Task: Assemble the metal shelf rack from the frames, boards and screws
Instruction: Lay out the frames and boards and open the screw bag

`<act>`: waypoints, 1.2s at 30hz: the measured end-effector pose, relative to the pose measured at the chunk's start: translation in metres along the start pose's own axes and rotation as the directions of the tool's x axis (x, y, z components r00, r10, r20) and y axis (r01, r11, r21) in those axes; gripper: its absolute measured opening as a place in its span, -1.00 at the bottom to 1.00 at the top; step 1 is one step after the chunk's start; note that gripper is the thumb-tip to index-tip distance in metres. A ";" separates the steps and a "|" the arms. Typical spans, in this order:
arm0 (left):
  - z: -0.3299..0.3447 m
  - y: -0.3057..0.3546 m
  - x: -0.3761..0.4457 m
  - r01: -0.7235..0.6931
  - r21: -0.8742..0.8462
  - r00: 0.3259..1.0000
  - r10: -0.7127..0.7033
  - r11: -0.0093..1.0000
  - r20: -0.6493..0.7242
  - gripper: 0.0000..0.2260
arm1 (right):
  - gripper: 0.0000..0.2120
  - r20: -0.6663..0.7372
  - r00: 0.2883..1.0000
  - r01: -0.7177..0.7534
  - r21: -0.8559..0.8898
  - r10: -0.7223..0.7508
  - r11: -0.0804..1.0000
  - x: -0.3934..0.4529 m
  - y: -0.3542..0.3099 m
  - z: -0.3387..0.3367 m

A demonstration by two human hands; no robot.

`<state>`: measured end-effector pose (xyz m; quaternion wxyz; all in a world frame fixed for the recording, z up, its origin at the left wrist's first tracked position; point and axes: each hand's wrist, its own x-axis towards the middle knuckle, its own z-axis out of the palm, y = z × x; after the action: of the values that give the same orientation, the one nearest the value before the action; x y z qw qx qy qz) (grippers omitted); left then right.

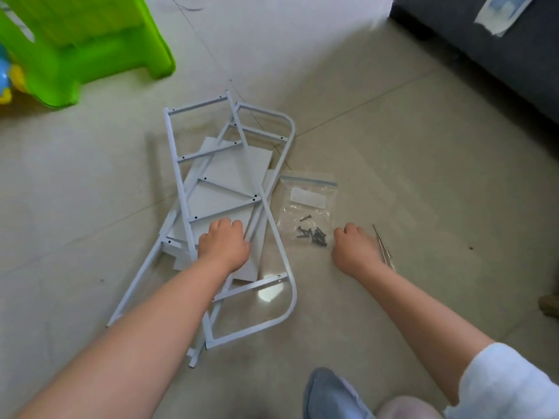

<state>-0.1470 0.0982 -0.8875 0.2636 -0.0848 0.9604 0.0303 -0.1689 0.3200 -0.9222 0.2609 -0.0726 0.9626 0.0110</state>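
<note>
Beige floor tiles (393,131) bear white frames (273,164); both hands' fingers curl, grip unclear.

Soft daylight, floor glare, wide-angle distortion

Place: you are in a home living room.
Floor (393,131): pale tiles under you.
Sofa (499,55): grey, at two o'clock.
Stool (90,49): green plastic, at ten o'clock.

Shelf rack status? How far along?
Done: nothing joined; frames and boards lie piled loose on the floor. In hand: left hand on the pile, right hand beside the screw bag. Left: all assembly; screws are still bagged.
</note>
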 end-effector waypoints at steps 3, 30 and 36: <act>-0.010 -0.017 0.000 0.078 -0.064 0.997 -0.078 0.995 -0.002 -0.64 | -0.70 0.028 0.991 0.132 0.005 -0.132 0.991 0.005 -0.030 -0.024; 0.033 -0.117 0.005 0.365 -0.223 0.930 -0.344 0.904 0.129 -0.10 | -0.64 0.194 0.978 -0.152 0.380 0.082 0.913 0.022 -0.141 -0.015; 0.045 -0.131 0.011 0.357 -0.184 0.931 -0.333 0.916 0.148 -0.36 | -0.78 0.554 0.830 -0.301 0.543 -0.066 0.784 0.024 -0.147 0.003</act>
<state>-0.1105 -0.0281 -0.9335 0.3087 -0.2781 0.9053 0.0884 -0.1661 0.1712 -0.9341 0.5313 0.0846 0.8010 -0.2626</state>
